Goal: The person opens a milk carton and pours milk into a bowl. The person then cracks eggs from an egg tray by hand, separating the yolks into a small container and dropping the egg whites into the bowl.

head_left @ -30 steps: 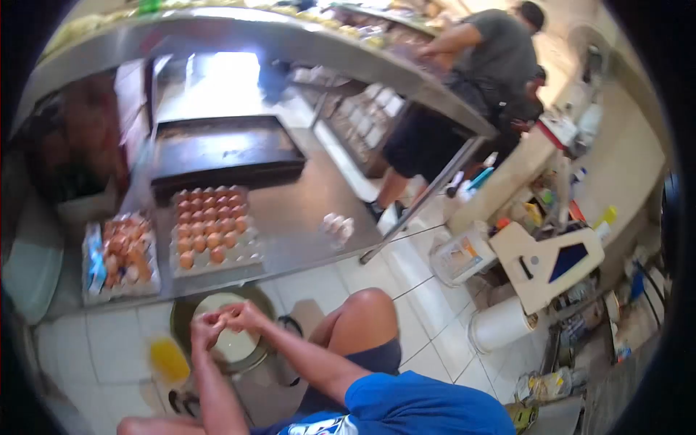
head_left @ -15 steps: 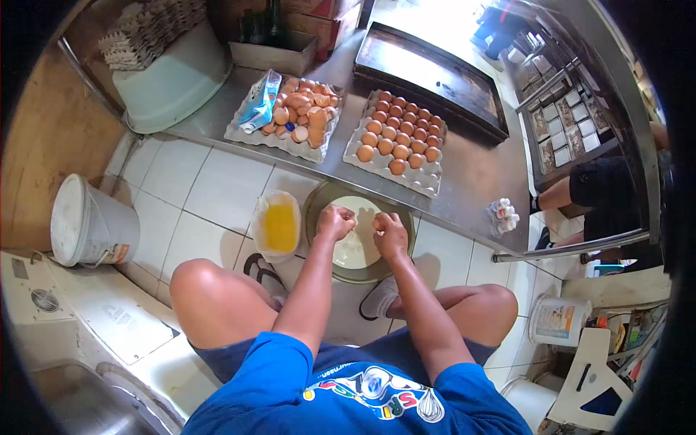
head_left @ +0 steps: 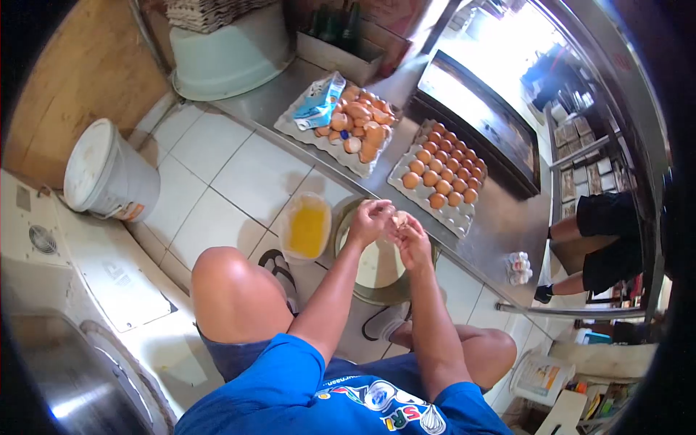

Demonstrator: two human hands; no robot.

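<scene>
Over a wide metal bowl (head_left: 382,293) of pale liquid, my two hands are close together. Cracked eggshell (head_left: 399,219) shows between the fingers of my right hand (head_left: 413,243), which is closed on it. My left hand (head_left: 370,223) is beside it with curled fingers; what they hold, if anything, is hidden. Left of the bowl, a clear plastic container (head_left: 324,210) holds yellow liquid. On the metal shelf ahead, a carton tray of whole brown eggs (head_left: 444,165) has some vacant cups near me. Another tray carries broken eggshells (head_left: 361,119) and a blue-and-white packet (head_left: 321,101).
A lidded white bucket (head_left: 109,170) stands on the tiled floor at left. An upturned pale tub (head_left: 232,54) and a black baking tray (head_left: 482,119) rest on the metal shelf (head_left: 500,232). Small white-topped bottles (head_left: 518,267) stand near its right end. Another person's leg (head_left: 569,286) shows at right.
The hands have come up from over the bowl and closer together, with eggshell now visible at the right hand. The whole view has swung, shifting the shelf and trays rightward.
</scene>
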